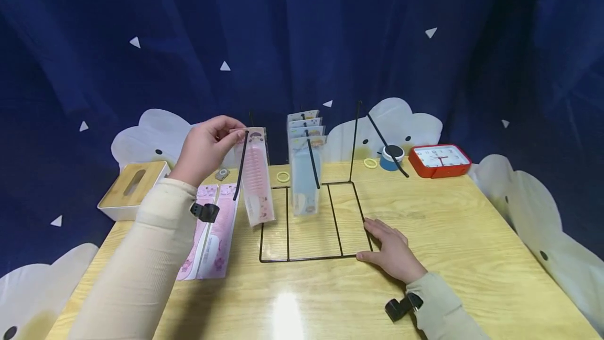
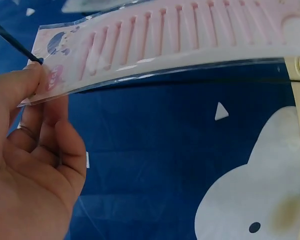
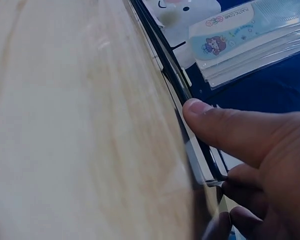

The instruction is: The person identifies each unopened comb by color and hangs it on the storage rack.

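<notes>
"Where is the pink comb pack (image 1: 257, 177)?"

"By the left hand (image 1: 203, 146). Its top is between the thumb and fingers, and the rest hangs down, to the right of the hand."

"So that hand is closed on it?"

"Yes, it pinches the top edge. A black rod (image 1: 241, 167) meets the pack there, right by the thumb, and pokes out in front."

"And the right hand (image 1: 391, 251)?"

"It's down low, well apart from the pack. Its thumb and fingers are spread, touching a corner of the black rack (image 1: 313, 259)."

"What's near the pink one?"

"Blue comb packs (image 1: 302, 172) hang in a row beside it, on its right. Two more pink packs (image 1: 222, 235) lie flat on the table (image 1: 472, 256), partly behind the left sleeve."
</notes>
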Motion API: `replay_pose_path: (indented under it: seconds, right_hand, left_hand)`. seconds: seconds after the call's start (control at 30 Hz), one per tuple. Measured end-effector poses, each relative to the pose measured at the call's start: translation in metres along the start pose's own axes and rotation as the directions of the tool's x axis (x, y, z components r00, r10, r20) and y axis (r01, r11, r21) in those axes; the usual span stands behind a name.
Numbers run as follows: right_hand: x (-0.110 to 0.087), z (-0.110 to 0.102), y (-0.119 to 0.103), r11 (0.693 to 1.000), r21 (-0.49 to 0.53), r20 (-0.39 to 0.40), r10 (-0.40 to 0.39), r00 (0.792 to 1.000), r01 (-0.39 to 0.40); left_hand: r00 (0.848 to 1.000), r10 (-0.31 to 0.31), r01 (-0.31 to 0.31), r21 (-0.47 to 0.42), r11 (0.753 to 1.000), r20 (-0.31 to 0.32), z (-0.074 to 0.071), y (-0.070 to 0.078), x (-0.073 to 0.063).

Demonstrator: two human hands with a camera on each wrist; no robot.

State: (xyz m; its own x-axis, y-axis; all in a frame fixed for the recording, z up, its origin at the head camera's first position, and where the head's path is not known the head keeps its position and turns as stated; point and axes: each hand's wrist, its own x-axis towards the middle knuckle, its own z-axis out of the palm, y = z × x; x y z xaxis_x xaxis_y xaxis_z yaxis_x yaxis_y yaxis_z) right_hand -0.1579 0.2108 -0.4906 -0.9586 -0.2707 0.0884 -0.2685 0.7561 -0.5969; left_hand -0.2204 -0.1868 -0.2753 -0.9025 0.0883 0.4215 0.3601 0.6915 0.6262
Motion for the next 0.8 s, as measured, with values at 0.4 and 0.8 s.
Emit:
replay_pose_path:
  seconds: [0.4,0.8]
  right_hand:
    - [0.0,-0.002,-0.001,1.0,0.008,0.006,-0.008,1.0,0.008]
    - [0.001,0.0,0.003,1.0,0.02,0.003,0.002,1.0,-0.002]
  left_hand:
    - [0.995,-0.095,0.094,0.032,0.995,0.026,0.002,-0.003,0.038]
    - [0.968,-0.205,0.222,-0.11,0.969,0.147,0.016,-0.075,0.018]
